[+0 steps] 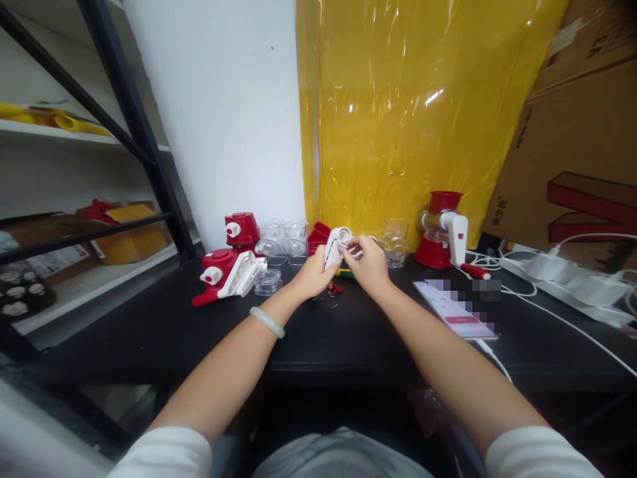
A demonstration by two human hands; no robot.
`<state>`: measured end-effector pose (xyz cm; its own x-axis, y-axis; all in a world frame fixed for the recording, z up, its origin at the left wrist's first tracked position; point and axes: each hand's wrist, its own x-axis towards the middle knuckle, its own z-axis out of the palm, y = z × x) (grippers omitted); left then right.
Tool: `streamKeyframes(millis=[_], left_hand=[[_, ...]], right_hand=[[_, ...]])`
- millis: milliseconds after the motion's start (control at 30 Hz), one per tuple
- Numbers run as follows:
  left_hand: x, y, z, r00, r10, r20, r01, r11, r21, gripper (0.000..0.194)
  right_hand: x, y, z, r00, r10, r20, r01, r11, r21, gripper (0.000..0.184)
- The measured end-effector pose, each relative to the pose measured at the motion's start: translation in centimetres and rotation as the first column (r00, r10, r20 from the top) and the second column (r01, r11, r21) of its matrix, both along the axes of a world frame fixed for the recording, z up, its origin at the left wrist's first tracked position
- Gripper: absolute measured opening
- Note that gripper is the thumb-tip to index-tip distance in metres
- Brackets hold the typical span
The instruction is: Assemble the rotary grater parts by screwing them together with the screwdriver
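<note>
My left hand (317, 273) is closed around a white plastic crank handle (332, 244), held tilted a little above the table. At the round end of this crank handle, the fingers of my right hand (369, 263) are pinched together; whether a small part sits between them is hidden. Just below my hands lie small red parts (334, 289) and a few tiny screws on the black table. A green and yellow tool (344, 272), partly covered by my hands, lies behind them.
Red grater bodies (219, 265), white handles (243, 273) and clear plastic cups (283, 239) stand left. An assembled red and white rotary grater (442, 232) stands right, near a phone (455, 309), cables and a power strip (572, 285). A shelf (89, 136) stands left.
</note>
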<state>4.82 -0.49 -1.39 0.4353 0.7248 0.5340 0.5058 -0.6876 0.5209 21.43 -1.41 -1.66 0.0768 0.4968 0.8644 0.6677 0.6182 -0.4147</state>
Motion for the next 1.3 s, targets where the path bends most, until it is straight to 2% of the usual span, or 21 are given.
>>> streamKeyframes(millis=[567,1033,1200,1300], left_hand=[[0.05,-0.20,-0.01,1.000,-0.024,-0.020,0.023,1.000,-0.012,0.022],[0.17,-0.22,-0.08,0.994,-0.110,0.027,0.111,0.992,-0.053,0.022],[0.09,-0.29,0.02,0.991,-0.132,0.017,0.133,0.988,-0.075,0.023],[0.06,-0.43,0.13,0.995,-0.095,-0.017,0.093,0.993,-0.071,0.021]], right_hand=[[0.08,-0.05,0.12,1.000,-0.012,0.023,0.012,1.000,0.010,0.017],[0.02,-0.22,0.19,0.999,-0.023,0.037,0.022,1.000,0.022,0.018],[0.01,0.03,-0.04,1.000,-0.025,-0.001,0.025,0.999,-0.036,0.018],[0.04,0.14,-0.09,0.999,-0.019,-0.027,0.017,0.997,-0.069,0.026]])
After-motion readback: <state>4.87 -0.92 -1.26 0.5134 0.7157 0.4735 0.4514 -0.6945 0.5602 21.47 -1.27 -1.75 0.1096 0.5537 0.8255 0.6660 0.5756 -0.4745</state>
